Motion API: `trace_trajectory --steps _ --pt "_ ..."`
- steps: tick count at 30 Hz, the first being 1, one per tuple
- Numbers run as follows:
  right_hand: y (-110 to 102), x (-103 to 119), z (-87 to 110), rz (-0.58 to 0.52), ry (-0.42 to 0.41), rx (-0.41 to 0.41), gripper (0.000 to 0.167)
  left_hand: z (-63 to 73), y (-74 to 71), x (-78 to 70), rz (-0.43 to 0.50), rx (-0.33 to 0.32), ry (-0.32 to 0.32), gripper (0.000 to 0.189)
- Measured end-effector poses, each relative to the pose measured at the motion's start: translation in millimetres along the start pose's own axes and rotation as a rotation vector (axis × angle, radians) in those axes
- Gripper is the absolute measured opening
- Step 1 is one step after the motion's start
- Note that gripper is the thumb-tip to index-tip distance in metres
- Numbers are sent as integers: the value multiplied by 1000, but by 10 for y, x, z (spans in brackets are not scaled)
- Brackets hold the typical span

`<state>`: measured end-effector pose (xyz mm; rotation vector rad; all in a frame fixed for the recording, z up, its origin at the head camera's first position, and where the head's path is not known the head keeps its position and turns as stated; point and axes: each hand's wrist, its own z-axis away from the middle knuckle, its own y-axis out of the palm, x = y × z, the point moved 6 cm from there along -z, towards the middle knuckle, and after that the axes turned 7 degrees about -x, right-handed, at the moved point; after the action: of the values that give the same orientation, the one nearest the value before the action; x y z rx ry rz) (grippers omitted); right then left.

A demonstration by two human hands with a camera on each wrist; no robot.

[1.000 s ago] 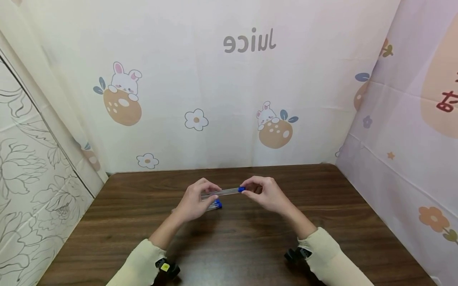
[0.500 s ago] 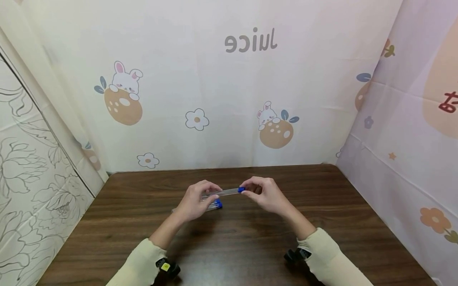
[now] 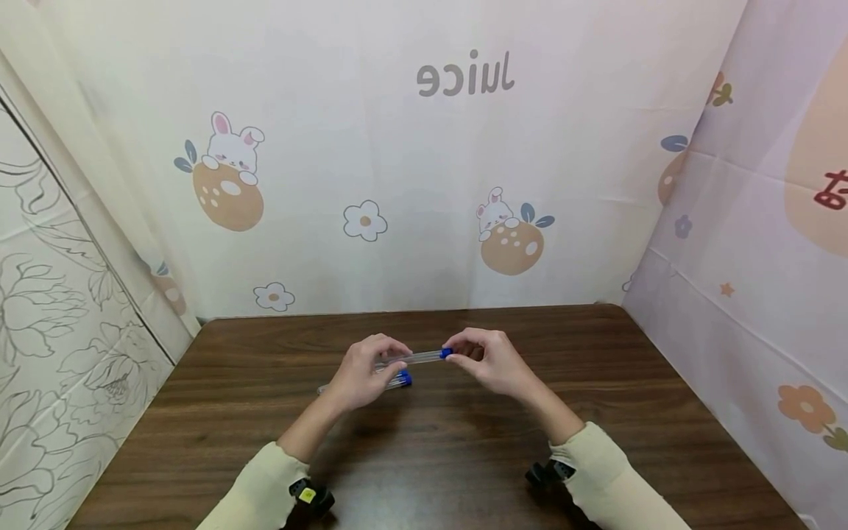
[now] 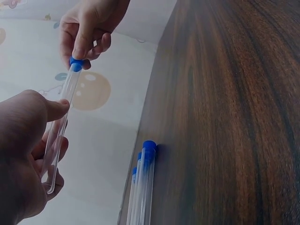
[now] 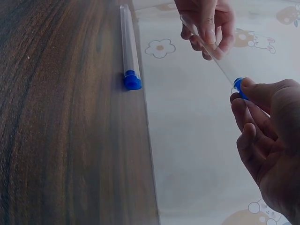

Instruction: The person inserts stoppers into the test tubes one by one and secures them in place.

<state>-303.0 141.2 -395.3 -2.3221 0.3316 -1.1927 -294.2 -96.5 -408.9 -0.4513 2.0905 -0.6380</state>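
Observation:
A clear test tube (image 3: 424,358) is held above the table between the two hands, tilted in both wrist views. My left hand (image 3: 361,374) grips its glass body, the thumb (image 4: 58,109) lying along one side and fingers behind. At the tube's mouth is a blue stopper (image 5: 240,88), pinched between thumb and fingers of my right hand (image 3: 495,362). The stopper's lower part appears to sit in the mouth; how firmly, I cannot tell. Below the left hand, several more blue-stoppered test tubes (image 4: 146,183) lie side by side on the table, partly hidden by that hand in the head view.
The dark wood-grain table (image 3: 424,456) spreads beneath both arms. A printed cloth (image 3: 424,162) with rabbits and flowers hangs along its back edge, and more patterned cloth stands at both sides. Each wrist wears a small black camera (image 3: 311,497).

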Motion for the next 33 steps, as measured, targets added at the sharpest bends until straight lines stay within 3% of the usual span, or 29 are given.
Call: trace_trajectory --steps 6,19,33 --pt "8 14 -5 -4 1 -2 13 -8 -3 4 23 8 -23 16" --pt "-16 74 -32 -11 -18 4 14 12 7 -8 52 -34 -1 15" --pt "-38 104 -24 -30 -30 -23 14 3 -16 -72 31 -44 -11 16"
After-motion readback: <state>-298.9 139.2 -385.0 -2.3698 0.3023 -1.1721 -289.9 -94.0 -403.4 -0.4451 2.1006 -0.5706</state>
